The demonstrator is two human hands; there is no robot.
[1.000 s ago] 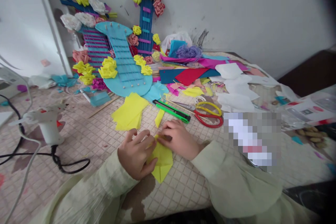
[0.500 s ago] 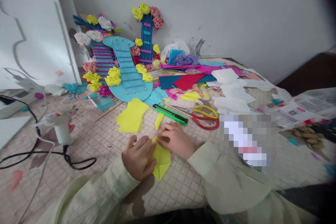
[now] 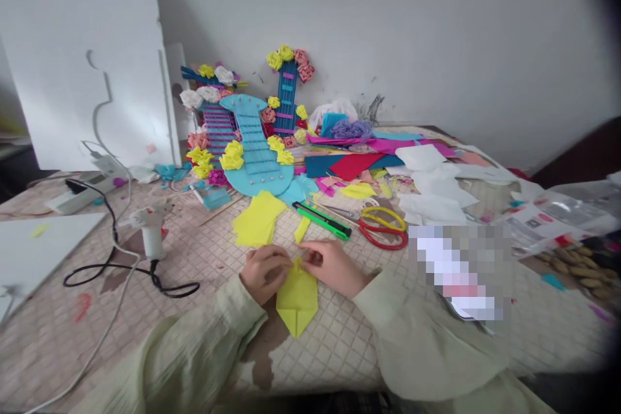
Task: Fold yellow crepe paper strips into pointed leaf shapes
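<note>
A piece of yellow crepe paper [image 3: 297, 301] lies on the table before me, with folded corners making a point at its near end. At the paper's far left edge, the curled fingers of my left hand [image 3: 264, 272] are closed on it. My right hand [image 3: 334, 265] pinches the far tip from the other side, thumb and forefinger together. Just beyond my hands are a stack of yellow paper sheets [image 3: 259, 218], a narrow yellow strip [image 3: 301, 230] and a green utility knife [image 3: 323, 220]. Scissors [image 3: 383, 228] with red and yellow handles rest to the right.
A glue gun [image 3: 152, 233] with a black cord stands at left, near a power strip [image 3: 85, 191]. Flower-trimmed blue paper guitars [image 3: 255, 149] lean at the back. White paper pieces [image 3: 431, 181], a blurred-out object [image 3: 458, 278] and a plastic bag [image 3: 548, 213] occupy the right.
My view has tilted up and turned left. My left hand has shifted to the paper's far end, uncovering its folded near part. My right hand stays near the tip.
</note>
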